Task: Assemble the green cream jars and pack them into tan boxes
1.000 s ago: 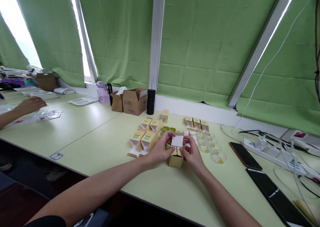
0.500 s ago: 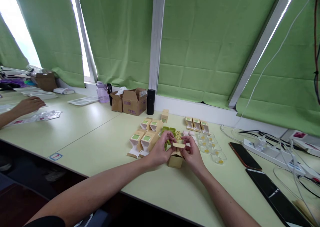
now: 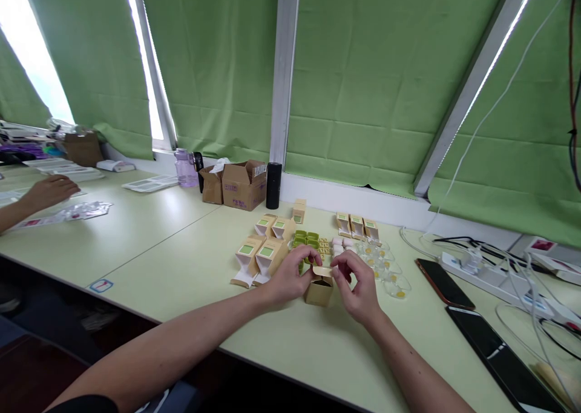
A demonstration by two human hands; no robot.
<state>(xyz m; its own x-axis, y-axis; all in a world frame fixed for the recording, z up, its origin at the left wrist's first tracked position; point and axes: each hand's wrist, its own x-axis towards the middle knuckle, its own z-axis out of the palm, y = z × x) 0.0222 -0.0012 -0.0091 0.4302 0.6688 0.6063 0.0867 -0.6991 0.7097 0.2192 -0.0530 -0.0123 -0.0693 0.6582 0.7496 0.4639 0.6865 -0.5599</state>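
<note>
A small kraft-paper box [image 3: 318, 294] stands on the table in front of me, its top flap raised. My left hand [image 3: 293, 275] is closed on the box's left side near the flap. With thumb and index finger together, my right hand [image 3: 358, 284] grips the flap's right end. Behind the box are green square cups [image 3: 307, 237], tiny yellowish pieces [image 3: 324, 243] and pale pink pieces [image 3: 343, 242], partly hidden by my fingers. Clear plastic cups with yellow dots [image 3: 385, 265] lie to the right. Several boxes with green labels [image 3: 271, 251] stand to the left.
Three open boxes [image 3: 357, 226] and a single box [image 3: 299, 211] stand farther back. Cartons [image 3: 244, 186] and a black cylinder [image 3: 273, 186] line the wall. Phones [image 3: 445, 284] and a power strip [image 3: 494, 283] with cables lie right. Another person's hand [image 3: 52, 192] is at far left.
My right hand has shifted slightly right, its fingers now at the flap's end. The flap has tipped lower, showing more of the box's opening. My left hand has stayed nearly in place.
</note>
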